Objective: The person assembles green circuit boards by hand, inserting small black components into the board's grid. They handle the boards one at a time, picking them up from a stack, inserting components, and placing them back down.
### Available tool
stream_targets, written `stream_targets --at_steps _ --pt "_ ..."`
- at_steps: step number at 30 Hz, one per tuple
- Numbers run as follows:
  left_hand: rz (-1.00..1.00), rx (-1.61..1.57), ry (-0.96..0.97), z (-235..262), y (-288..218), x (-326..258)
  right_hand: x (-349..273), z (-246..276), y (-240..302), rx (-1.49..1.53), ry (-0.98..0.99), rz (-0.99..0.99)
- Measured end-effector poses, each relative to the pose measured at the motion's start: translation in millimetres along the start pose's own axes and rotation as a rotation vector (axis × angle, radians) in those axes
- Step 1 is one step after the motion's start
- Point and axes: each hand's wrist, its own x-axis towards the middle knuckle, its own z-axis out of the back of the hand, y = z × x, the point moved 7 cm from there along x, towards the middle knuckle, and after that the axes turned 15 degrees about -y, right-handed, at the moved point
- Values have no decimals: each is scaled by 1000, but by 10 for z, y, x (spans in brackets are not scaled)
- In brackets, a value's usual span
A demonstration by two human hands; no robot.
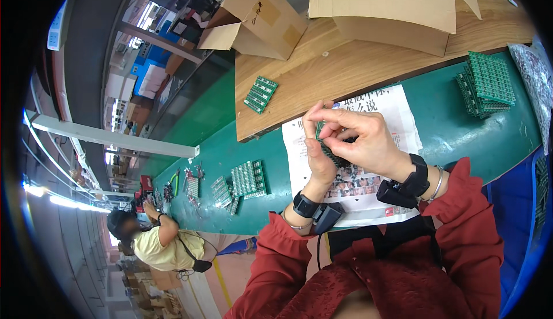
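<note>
Over a sheet of newspaper, my two hands meet at a green circuit board, mostly hidden behind the fingers. My left hand is closed on the board, its thumb and fingers along the edge. Fingertips of my right hand pinch together against the same board; whatever is between them is too small to make out. Small dark parts lie on the newspaper just under my right hand. Each wrist wears a black strapped device.
Green circuit boards are stacked at the right, with more boards to the left and one board on the wooden surface. Two cardboard boxes stand at the back. A person works farther along the green bench.
</note>
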Motion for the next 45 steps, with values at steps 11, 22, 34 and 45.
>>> stream_targets --at_steps 11,22,34,45 --pt "70 -207 -121 -27 -67 20 -63 -7 -101 33 19 -158" --pt "24 -221 -172 -10 -124 30 -109 0 -79 -26 -9 -59" --pt "46 -191 -153 -29 -155 25 -152 -65 -97 -75 42 -105" --pt "59 -243 -155 -33 -174 24 -175 -48 -116 -3 13 -138"
